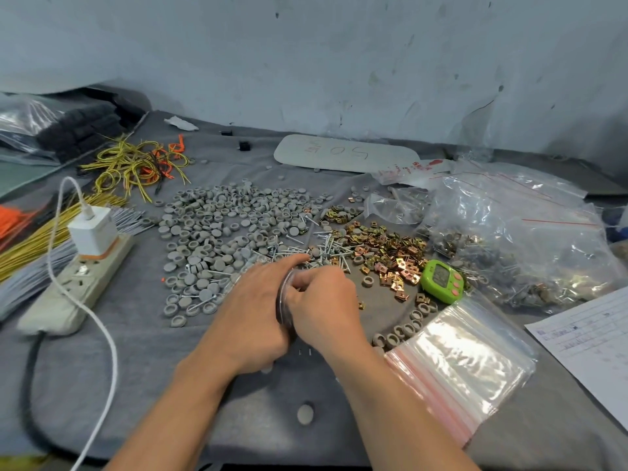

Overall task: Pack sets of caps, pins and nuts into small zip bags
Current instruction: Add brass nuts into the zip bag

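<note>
- Where the green timer [441, 282] sits, grey caps [217, 229] spread far to its left.
- Empty zip bags [465, 365] lie stacked just below it.
- Left hand [251, 317], left of it, grips a small bag [283, 300].
- Right hand [326, 300] curls at that bag's mouth; hold unclear.
- Nuts [384, 249] heap beside the timer, pins [323, 246] beyond.

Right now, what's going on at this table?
A person is packing hardware at a cloth-covered table. The left hand holds a small clear bag over the pins, and the right hand works at its mouth with curled fingers; what they hold is hidden. The grey caps lie left, the brass nuts right, and empty zip bags beside the right forearm.
</note>
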